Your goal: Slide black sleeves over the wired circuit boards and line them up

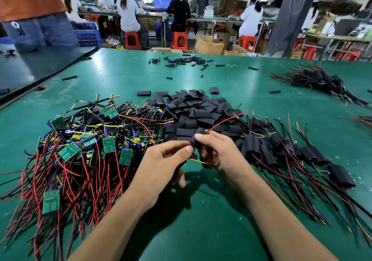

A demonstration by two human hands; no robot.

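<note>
Both hands meet above the green table (201,210). My right hand (217,150) pinches a black sleeve (198,138) between thumb and fingers; a red wire (225,121) runs out of its far end. My left hand (161,160) holds the near end, where a yellow wire (198,161) sticks out. The board inside the sleeve is hidden. A heap of bare green boards with red and black wires (80,150) lies at the left. Loose black sleeves (197,111) are piled in the middle. Sleeved boards (291,152) lie in a row at the right.
A second bundle of sleeved boards (318,79) lies far right, and small black tubing pieces (187,60) are scattered at the far edge. A black panel (30,65) borders the table's left. A person in jeans (38,31) stands at the far left; others sit at benches behind.
</note>
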